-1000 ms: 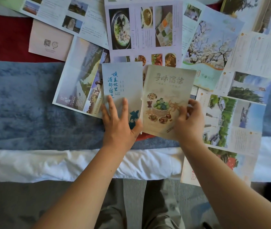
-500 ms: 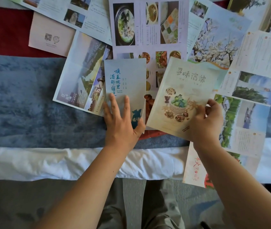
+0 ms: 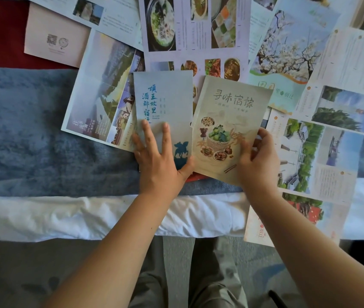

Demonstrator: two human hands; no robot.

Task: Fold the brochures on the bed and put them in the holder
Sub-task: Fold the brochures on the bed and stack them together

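Two folded brochures lie side by side near the bed's front edge. My left hand [image 3: 158, 158] presses flat, fingers spread, on the grey-blue folded brochure [image 3: 165, 103] with blue characters and a blue horse figure. My right hand [image 3: 257, 158] grips the lower right edge of the beige folded brochure [image 3: 232, 116] with the food picture, thumb on its cover. That brochure sits tilted, its top leaning right. No holder shows in this view.
Several unfolded brochures cover the bed: a food menu sheet [image 3: 194, 30], a blossom tree sheet [image 3: 287, 47], a landscape sheet [image 3: 103, 90], a park sheet [image 3: 318, 156]. A blue blanket [image 3: 32, 130] and white sheet edge [image 3: 43, 216] lie at left. My legs stand below.
My right hand swung the beige brochure out to the right half a second ago, then brought it back beside the grey-blue one. My left hand stayed pressing.
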